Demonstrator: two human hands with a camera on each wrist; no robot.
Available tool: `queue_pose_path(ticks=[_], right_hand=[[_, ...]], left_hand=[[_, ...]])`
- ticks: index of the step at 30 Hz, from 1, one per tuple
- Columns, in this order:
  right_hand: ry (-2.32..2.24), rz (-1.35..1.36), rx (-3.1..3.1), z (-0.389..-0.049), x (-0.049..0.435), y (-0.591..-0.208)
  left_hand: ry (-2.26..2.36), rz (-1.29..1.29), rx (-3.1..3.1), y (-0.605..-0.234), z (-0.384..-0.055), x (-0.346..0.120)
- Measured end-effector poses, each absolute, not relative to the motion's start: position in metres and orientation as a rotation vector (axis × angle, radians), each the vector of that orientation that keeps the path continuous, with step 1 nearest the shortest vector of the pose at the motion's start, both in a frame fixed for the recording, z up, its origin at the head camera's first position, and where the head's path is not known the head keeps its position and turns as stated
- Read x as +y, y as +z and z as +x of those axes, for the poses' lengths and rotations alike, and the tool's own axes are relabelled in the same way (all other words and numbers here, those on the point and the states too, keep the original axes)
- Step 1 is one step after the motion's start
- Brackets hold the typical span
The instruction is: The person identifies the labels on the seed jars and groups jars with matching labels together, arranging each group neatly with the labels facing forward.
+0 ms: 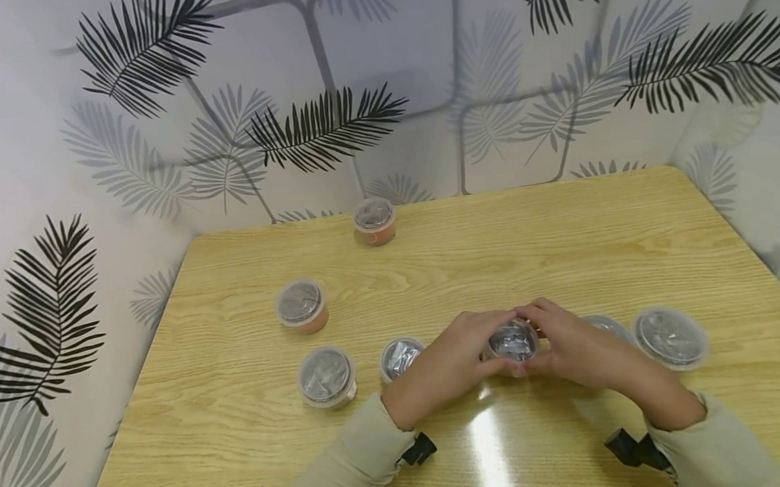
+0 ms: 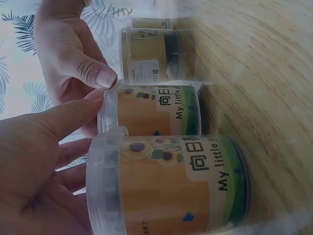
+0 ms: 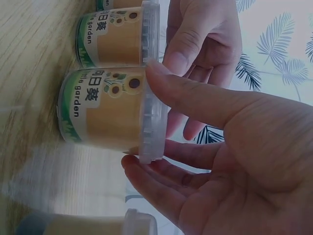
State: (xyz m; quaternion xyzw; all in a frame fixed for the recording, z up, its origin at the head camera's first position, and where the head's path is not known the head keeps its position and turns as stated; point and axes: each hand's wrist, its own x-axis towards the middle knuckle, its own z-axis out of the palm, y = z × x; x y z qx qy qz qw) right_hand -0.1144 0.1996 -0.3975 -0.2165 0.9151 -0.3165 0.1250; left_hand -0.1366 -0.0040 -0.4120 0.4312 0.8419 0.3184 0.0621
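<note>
In the head view both hands meet at one small lidded plastic cup (image 1: 513, 342), a grow-kit cup by its "My little garden" sunflower label. My left hand (image 1: 460, 355) grips the lid's left side, thumb at the near edge. From the other side my right hand (image 1: 580, 345) holds the same rim, its thumb (image 3: 195, 93) along the lid edge and its fingers beneath in the right wrist view. The held cup (image 2: 159, 111) stands upright on the table, its clear lid on. Another labelled cup (image 2: 171, 183) stands close beside it, near my left hand.
Left of the hands stand more lidded cups: one (image 1: 402, 356) partly behind the left wrist, others (image 1: 327, 378) (image 1: 302, 306) further left. One cup (image 1: 374, 220) sits at the table's back edge. On the right, one (image 1: 607, 325) is half hidden behind my hand, beside another cup (image 1: 671, 338).
</note>
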Motion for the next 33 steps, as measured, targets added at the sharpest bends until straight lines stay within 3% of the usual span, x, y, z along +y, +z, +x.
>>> queue_pose_path(ticks=[22,26,33], right_hand=[[-0.862,-0.747,2.707,-0.110,0.198,-0.399],[-0.864,-0.726,2.713,-0.110,0.194,-0.396],[-0.953,-0.728,2.724,-0.107,0.176,-0.386]], left_hand=[[0.760,1.334,2.700,-0.416,-0.129,-0.014],[0.771,1.348,2.781,-0.412,-0.126,-0.028],[0.882,1.160,2.867,-0.402,-0.122,-0.075]])
